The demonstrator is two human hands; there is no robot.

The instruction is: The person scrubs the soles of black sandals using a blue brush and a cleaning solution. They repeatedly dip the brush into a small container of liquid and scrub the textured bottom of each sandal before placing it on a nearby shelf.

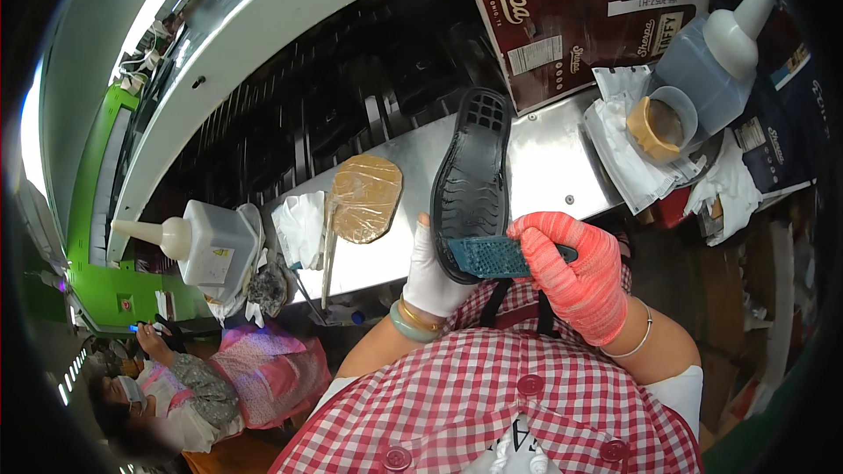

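A black shoe sole (474, 180) lies with its cupped inside facing up, its far end on the metal ledge and its near end close to my apron. My left hand (432, 276), in a white glove with bare fingertips, grips the sole's near left edge, thumb along the side. My right hand (580, 272), in a pink-red knitted glove, is closed round a teal brush (488, 257) with a dark handle end. The brush lies across the near end of the sole, touching it. My right fingers hide part of its handle.
A brown taped pad (367, 197), white paper (300, 228) and a spouted bottle (215, 246) stand left. At right are a cup (672, 118), another spouted bottle (716, 57) and cartons (571, 26). A black slatted conveyor (299, 118) runs behind; a person (211, 377) sits at left.
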